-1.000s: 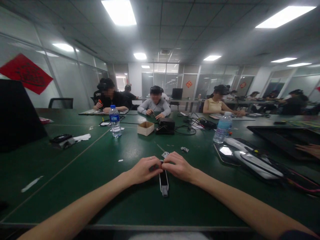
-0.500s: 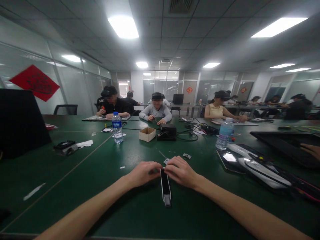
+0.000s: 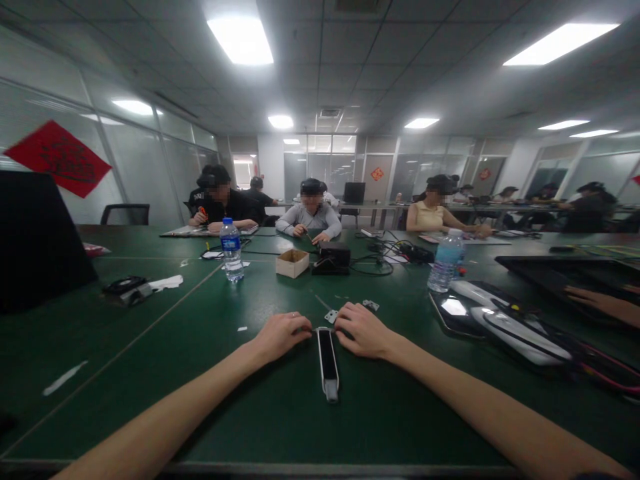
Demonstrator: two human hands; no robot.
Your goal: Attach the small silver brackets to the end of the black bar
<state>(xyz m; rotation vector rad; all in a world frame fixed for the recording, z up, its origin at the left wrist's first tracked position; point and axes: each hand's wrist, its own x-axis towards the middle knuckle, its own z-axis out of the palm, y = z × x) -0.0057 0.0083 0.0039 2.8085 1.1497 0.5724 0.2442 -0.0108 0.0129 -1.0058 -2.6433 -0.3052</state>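
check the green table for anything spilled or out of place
No spill shows. A loose white strip lies at the left and a white scrap near the left hand, perhaps stray litter.

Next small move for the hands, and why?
Probably bring the left hand in against the device: it looks just short of the far end, while the right hand is close by on the opposite side. Whether the right hand touches it is unclear.
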